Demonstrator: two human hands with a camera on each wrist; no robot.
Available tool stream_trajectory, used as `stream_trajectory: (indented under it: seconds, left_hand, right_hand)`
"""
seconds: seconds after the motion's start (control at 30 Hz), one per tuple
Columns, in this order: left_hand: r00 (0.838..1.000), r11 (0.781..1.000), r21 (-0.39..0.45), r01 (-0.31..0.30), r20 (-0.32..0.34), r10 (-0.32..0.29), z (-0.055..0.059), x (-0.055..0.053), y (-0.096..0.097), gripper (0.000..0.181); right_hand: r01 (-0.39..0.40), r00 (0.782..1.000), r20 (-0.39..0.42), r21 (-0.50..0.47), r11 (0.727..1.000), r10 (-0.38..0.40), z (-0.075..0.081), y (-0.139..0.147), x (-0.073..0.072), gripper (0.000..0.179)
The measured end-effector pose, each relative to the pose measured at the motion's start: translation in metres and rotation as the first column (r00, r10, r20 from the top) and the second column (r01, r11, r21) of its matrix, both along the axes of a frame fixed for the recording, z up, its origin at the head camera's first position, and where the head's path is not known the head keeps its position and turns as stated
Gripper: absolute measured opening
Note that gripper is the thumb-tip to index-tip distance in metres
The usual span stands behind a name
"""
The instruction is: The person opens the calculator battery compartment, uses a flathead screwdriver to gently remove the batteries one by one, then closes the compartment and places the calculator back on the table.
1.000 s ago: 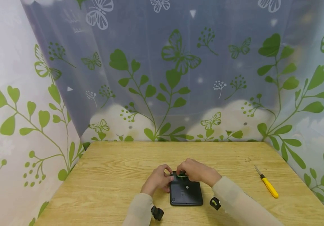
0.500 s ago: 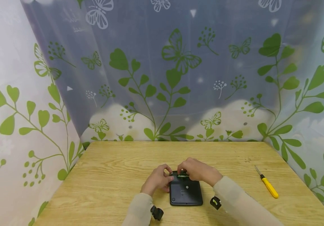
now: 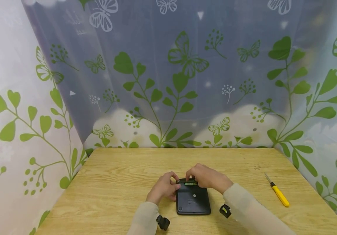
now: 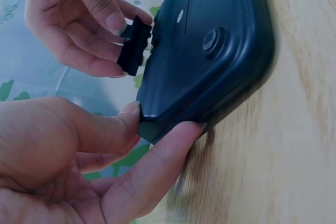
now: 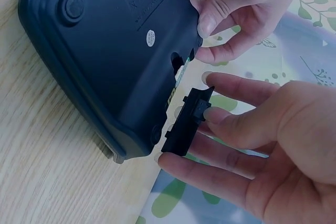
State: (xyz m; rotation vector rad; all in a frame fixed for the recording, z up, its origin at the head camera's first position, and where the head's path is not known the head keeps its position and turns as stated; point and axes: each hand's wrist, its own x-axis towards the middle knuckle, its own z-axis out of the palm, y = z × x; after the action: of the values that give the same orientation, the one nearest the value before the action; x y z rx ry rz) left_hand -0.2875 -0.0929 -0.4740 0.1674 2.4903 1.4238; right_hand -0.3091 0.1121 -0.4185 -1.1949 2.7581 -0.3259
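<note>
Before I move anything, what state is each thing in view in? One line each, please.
Black device: underside up, uncovered at its far edge
Battery: partly exposed in the device
Black cover: off, not fitted
Left hand: gripping the device's corner
Right hand: holding the cover
Yellow screwdriver: lying on the table, unheld

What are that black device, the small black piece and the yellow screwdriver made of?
Black device: probably hard plastic, satin, with smoothly moulded edges.
Small black piece: likely thin satin plastic, with moulded tabs.
Yellow screwdriver: smooth handle, perhaps plastic by its even colour; slim greyish shaft, apparently metal.
</note>
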Motion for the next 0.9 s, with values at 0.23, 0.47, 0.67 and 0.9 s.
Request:
stream_trajectory:
  seconds: [0.23, 0.47, 0.67, 0.9]
  left_hand:
    - [1.000, 1.000, 0.006, -0.001, -0.003, 0.001, -0.001, 0.000, 0.000, 0.019]
    - [1.000, 1.000, 0.014, -0.006, 0.000, 0.006, -0.002, 0.000, 0.001, 0.019]
    - [1.000, 1.000, 0.018, -0.007, 0.003, 0.007, -0.001, -0.001, 0.001, 0.019]
    - [1.000, 1.000, 0.018, -0.001, 0.001, 0.001, -0.001, 0.000, 0.000, 0.020]
  right_hand:
    - [0.015, 1.000, -0.018, -0.002, 1.000, -0.015, 0.000, 0.003, -0.001, 0.040]
    - [0.023, 1.000, -0.014, -0.006, 1.000, -0.023, 0.000, 0.006, -0.002, 0.040]
    - [0.023, 0.999, -0.023, -0.006, 1.000, -0.023, -0.001, 0.008, -0.004, 0.041]
    - [0.038, 0.999, -0.019, -0.016, 0.999, -0.038, -0.002, 0.012, -0.005, 0.040]
